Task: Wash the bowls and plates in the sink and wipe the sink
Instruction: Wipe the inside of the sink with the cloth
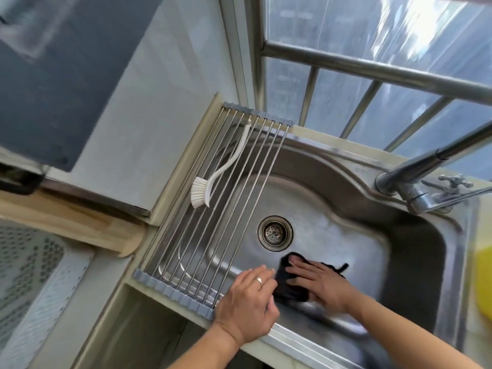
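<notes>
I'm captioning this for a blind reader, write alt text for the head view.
A right hand presses a dark cloth flat on the steel sink floor near the drain; the left hand rests on the front rim. A white brush lies on a roll-up rack.

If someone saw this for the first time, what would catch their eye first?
The right hand pressing a dark cloth flat on the steel sink floor, near the drain. Next, the white brush lying on the roll-up rack across the sink's left side.
</notes>
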{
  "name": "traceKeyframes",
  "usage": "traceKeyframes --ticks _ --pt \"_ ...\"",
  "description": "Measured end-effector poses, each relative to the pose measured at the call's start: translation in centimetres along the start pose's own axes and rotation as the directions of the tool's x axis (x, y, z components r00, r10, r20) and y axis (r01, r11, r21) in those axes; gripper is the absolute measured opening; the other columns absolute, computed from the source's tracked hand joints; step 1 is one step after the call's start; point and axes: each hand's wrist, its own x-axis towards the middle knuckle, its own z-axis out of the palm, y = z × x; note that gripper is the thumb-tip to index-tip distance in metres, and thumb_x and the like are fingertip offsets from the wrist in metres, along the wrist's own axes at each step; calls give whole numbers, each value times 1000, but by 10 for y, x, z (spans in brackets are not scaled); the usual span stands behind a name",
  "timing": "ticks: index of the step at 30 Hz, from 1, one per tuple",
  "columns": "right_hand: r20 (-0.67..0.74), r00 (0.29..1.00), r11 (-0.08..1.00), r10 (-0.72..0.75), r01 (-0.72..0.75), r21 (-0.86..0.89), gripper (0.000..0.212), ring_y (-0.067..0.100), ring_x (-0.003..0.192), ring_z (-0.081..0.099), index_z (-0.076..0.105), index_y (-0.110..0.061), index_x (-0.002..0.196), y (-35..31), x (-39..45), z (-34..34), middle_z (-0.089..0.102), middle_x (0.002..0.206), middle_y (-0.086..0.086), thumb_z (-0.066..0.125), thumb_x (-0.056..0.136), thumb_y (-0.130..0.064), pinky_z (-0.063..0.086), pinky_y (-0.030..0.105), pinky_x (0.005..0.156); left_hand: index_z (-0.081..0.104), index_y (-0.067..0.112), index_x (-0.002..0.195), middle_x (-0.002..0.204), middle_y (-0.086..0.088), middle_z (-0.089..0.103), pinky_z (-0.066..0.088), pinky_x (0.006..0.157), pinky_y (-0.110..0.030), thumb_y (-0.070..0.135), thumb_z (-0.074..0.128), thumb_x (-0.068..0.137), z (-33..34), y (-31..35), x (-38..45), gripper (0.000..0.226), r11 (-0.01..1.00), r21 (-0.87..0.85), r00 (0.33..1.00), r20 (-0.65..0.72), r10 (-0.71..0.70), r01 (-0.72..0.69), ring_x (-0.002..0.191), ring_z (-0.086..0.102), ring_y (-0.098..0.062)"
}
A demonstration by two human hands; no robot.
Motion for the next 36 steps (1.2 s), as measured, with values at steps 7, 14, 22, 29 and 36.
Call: traceKeyframes --ticks 7,14,22,29,36 --pt "-204 775 800 598 -594 87 66 20 157 9 37 -34 154 19 -43 -12 16 168 -5 54 90 -34 37 58 113 50 17 142 161 -7 35 22 123 -48 21 53 85 -60 -24 14 57 990 38 940 -320 -117 136 152 24 -25" --pt "-193 720 745 667 -632 216 77 32 156 3 31 -27 159 22 103 -25 13 169 7 42 88 -56 8 54 123 14 28 161 170 -4 -2 9 120 -67 46 33 97 -58 -93 13 69 889 128 883 -242 -402 439 156 0 -28" --pt "-131 886 894 444 -430 121 71 31 155 -15 17 -29 162 -17 227 -29 0 171 2 38 97 -48 0 60 124 17 25 161 170 -6 0 10 120 -67 46 36 95 -55 -95 16 72 886 158 886 -247 -392 436 156 1 -29" --pt "-132 991 974 20 10 228 49 30 151 28 60 -20 137 -65 210 0 49 153 6 57 91 -35 18 51 124 14 26 161 169 -7 -2 13 119 -66 44 37 95 -59 -93 15 73 871 208 889 -220 -402 445 156 0 -30" --pt "-7 840 506 543 -320 801 18 6 83 61 61 -27 100 -85 194 -47 66 86 -20 54 90 -41 52 37 83 16 26 161 169 -8 0 16 119 -66 44 37 93 -63 -90 15 73 869 207 888 -208 -409 449 156 2 -30"
